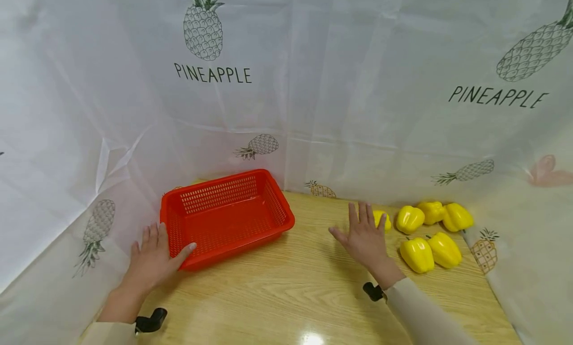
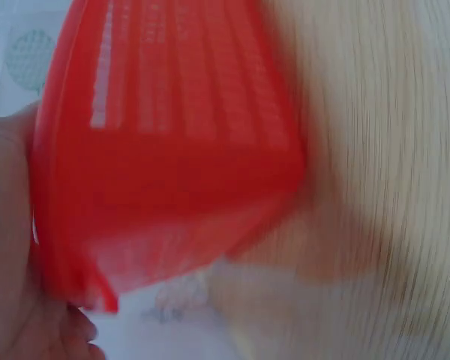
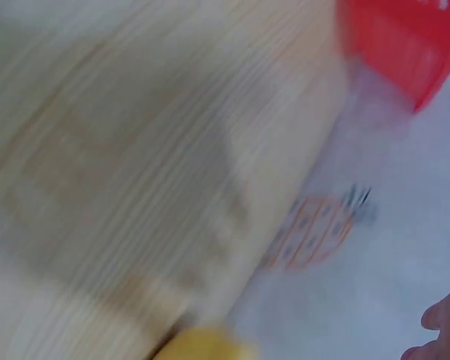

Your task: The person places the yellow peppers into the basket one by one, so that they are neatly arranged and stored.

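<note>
A red plastic basket (image 1: pixel 224 215) with slotted sides stands on the table, nothing inside it. My left hand (image 1: pixel 149 260) is at its left end, fingers straight and thumb stretched over the near corner; the left wrist view shows that hand (image 2: pixel 15 247) right at the basket's rim (image 2: pixel 52 187). Over the table to the right, my right hand (image 1: pixel 364 238) is spread with straight fingers and holds nothing. It partly hides a yellow bell pepper (image 1: pixel 386 220) behind it. In the right wrist view, a blurred yellow pepper (image 3: pixel 202 346) shows at the bottom edge.
Several more yellow bell peppers (image 1: pixel 433 213) lie in a group at the right back of the wooden table (image 1: pixel 277 295). White sheeting (image 1: pixel 340 86) printed with pineapples hangs along the back and both sides, close behind the basket and the peppers.
</note>
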Tool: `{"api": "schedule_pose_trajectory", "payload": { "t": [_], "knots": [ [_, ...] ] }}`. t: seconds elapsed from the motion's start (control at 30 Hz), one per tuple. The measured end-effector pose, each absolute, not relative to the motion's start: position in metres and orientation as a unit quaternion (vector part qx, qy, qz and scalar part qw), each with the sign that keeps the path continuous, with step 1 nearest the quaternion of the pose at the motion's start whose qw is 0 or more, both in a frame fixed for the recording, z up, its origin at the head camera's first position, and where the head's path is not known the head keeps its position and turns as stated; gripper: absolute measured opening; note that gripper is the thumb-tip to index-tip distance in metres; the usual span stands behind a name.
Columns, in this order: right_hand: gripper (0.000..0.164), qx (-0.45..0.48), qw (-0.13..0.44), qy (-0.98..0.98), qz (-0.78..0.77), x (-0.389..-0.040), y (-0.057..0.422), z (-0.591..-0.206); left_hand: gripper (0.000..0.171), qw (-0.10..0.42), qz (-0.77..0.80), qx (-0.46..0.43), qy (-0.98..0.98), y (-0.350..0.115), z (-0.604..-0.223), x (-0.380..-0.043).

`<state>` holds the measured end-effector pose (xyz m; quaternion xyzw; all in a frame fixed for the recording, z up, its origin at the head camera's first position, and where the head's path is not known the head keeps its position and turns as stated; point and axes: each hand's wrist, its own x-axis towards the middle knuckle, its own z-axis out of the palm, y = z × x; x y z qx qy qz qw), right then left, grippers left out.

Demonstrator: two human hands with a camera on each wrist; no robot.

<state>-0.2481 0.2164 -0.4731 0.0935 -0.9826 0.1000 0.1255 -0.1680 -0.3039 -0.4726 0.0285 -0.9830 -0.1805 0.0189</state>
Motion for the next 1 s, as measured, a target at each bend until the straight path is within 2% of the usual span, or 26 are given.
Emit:
{"api": "schedule_pose_trajectory", "payload": {
  "t": [0.2,0.37,0.53,0.73,1.0],
  "knots": [
    [0.096,0.146,0.101,-0.973,0.146,-0.257,0.154,-0.463,0.128,-0.007,-0.213,0.017,-0.977,-0.288,-0.476,-0.178],
    [0.099,0.175,0.085,-0.970,0.149,-0.254,0.131,-0.464,0.129,-0.005,-0.212,-0.006,-0.977,-0.274,-0.478,-0.178],
    [0.096,0.177,0.077,-0.965,0.180,-0.236,0.146,-0.470,0.127,-0.001,-0.214,-0.048,-0.976,-0.248,-0.478,-0.179],
    [0.094,0.127,0.069,-0.967,0.210,-0.194,0.183,-0.479,0.122,0.000,-0.208,-0.115,-0.971,-0.216,-0.478,-0.187],
    [0.091,0.076,0.111,-0.972,0.193,-0.154,0.207,-0.484,0.122,-0.003,-0.204,-0.167,-0.965,-0.190,-0.479,-0.199]
  ]
}}
